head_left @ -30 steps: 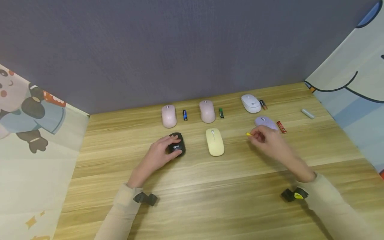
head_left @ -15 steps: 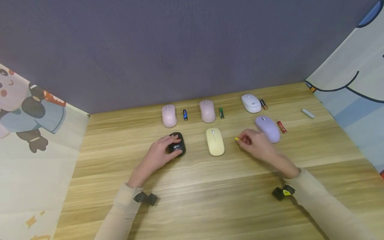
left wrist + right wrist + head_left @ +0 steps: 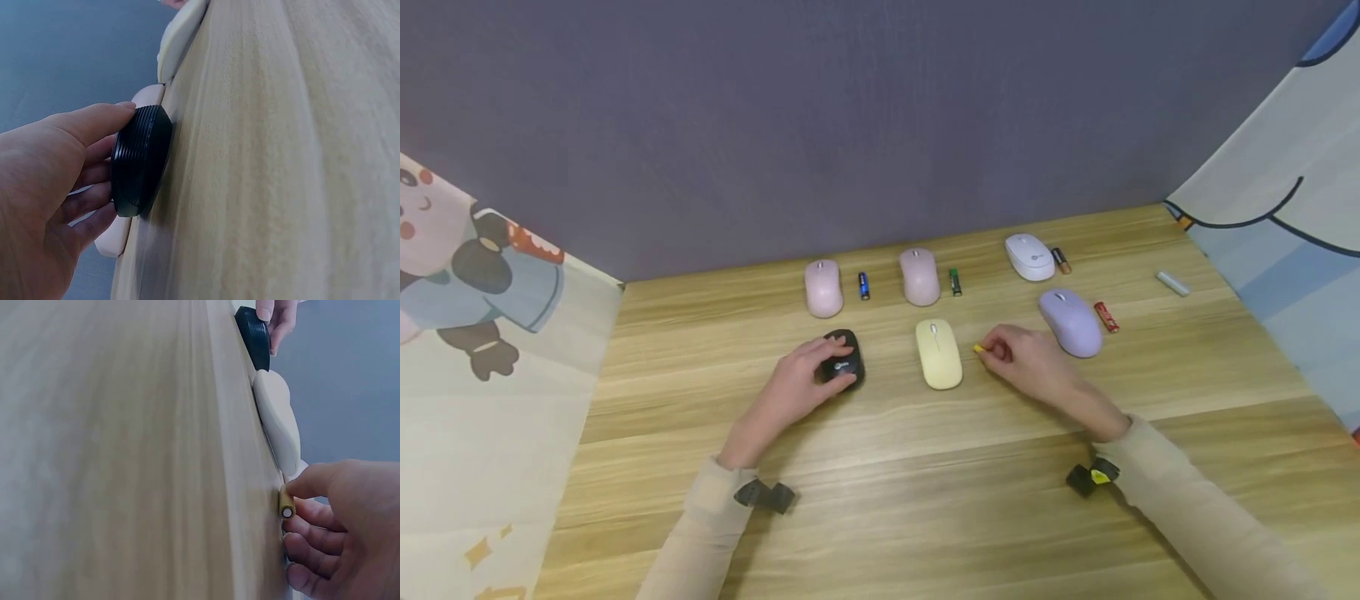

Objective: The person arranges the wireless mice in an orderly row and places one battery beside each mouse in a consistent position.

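My left hand (image 3: 797, 375) grips a black computer mouse (image 3: 140, 162) on the wooden table, thumb on one side and fingers on the other. In the right wrist view, the thumb and fingers of my right hand (image 3: 350, 519) pinch a small yellow battery (image 3: 286, 503) at the tabletop. Just to the left of that battery lies a yellow mouse (image 3: 938, 354), apart from both hands. A purple mouse (image 3: 1072, 325) sits behind and to the right of my right hand, with a red battery (image 3: 1107, 317) beside it.
Along the back are two pink mice (image 3: 823, 289), a blue battery (image 3: 863, 286), a green battery (image 3: 955, 282), a white mouse (image 3: 1030, 257) and a black-and-copper battery (image 3: 1061, 260). A silver battery (image 3: 1172, 283) lies far right. A grey panel (image 3: 880, 125) borders the table's back.
My right hand has moved left with the yellow battery, from in front of the purple mouse to close by the yellow mouse. The left hand has stayed on the black mouse.
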Demonstrator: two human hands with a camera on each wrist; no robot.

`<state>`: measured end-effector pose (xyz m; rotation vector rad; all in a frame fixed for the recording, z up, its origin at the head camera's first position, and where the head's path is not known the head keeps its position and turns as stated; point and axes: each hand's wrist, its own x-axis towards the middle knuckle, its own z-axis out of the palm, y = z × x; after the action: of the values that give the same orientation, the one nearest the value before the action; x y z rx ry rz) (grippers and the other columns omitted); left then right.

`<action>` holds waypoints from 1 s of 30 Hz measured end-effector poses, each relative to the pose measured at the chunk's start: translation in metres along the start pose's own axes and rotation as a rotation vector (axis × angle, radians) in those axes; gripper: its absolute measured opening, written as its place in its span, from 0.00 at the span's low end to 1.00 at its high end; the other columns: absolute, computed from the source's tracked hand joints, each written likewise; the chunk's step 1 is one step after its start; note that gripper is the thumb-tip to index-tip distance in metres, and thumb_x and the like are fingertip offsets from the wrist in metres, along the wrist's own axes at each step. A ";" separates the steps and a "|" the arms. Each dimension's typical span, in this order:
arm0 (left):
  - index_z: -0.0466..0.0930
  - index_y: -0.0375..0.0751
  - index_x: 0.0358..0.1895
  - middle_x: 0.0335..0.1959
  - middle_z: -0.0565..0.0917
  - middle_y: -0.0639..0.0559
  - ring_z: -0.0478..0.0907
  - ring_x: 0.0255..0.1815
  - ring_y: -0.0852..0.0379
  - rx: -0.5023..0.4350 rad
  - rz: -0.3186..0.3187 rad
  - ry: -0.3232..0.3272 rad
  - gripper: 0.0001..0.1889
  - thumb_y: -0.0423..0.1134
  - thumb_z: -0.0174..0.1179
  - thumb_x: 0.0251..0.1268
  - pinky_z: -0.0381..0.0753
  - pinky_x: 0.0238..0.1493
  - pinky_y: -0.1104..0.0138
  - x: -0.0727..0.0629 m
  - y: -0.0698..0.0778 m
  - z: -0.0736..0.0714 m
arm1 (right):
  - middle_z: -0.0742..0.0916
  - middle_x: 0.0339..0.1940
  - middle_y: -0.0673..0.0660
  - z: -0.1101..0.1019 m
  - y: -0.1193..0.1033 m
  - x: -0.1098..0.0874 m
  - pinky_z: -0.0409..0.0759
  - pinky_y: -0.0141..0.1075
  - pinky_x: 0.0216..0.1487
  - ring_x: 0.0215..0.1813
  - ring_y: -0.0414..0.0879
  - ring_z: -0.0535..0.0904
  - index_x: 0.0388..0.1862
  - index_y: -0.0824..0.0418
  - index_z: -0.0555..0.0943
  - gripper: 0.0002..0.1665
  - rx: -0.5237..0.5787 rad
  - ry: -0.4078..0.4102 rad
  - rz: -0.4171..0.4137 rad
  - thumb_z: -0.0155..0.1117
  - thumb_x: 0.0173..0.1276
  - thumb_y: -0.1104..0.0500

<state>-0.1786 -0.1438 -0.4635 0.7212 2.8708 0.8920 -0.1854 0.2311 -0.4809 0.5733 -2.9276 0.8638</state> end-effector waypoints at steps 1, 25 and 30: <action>0.84 0.42 0.61 0.70 0.78 0.43 0.73 0.72 0.41 0.002 0.003 0.003 0.24 0.49 0.71 0.67 0.70 0.76 0.48 0.000 0.000 0.000 | 0.83 0.27 0.48 0.001 -0.001 0.001 0.77 0.33 0.30 0.29 0.40 0.76 0.40 0.60 0.85 0.07 -0.002 -0.010 0.008 0.70 0.70 0.58; 0.85 0.41 0.60 0.69 0.79 0.42 0.73 0.72 0.38 0.008 0.036 0.034 0.23 0.48 0.72 0.65 0.69 0.76 0.46 -0.002 0.000 0.001 | 0.81 0.25 0.47 0.006 -0.014 0.006 0.72 0.31 0.27 0.26 0.38 0.72 0.55 0.66 0.83 0.16 0.056 -0.064 0.041 0.67 0.73 0.59; 0.85 0.41 0.60 0.69 0.79 0.42 0.73 0.72 0.38 0.006 0.039 0.034 0.23 0.48 0.72 0.66 0.70 0.76 0.46 -0.001 -0.001 0.001 | 0.81 0.25 0.47 0.007 -0.014 0.006 0.72 0.31 0.26 0.25 0.38 0.72 0.55 0.66 0.83 0.16 0.058 -0.052 0.032 0.67 0.73 0.58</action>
<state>-0.1775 -0.1445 -0.4651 0.7727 2.8998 0.9094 -0.1857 0.2145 -0.4792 0.5619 -2.9753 0.9539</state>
